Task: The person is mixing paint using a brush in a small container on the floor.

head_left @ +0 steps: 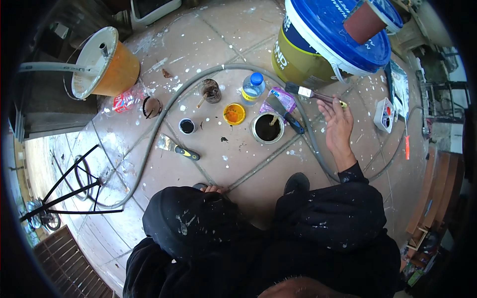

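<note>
My right hand (pixel 339 124) grips a paintbrush (pixel 320 96) by its dark handle, bristles pointing left, above the floor near the big bucket. Past my left knee a few fingers of my left hand (pixel 214 189) peek out; the rest is hidden, and whether they hold anything does not show. In front stands an open can (pixel 267 128) of dark liquid with a stick in it. Beside it a putty knife (pixel 293 123) rests partly on a purple packet (pixel 288 97). A blue-capped bottle (pixel 252 90), a yellow lid (pixel 234 113) and a small cup (pixel 187 126) of dark liquid stand nearby.
A grey hose (pixel 158 126) loops around these things. Another putty knife (pixel 179 148) and a stained jar (pixel 211 92) lie within it. A big blue-lidded bucket (pixel 308 57) carries a sandpaper roll (pixel 365 23). An orange bucket (pixel 117 67) stands left, a white tray (pixel 399 89) right.
</note>
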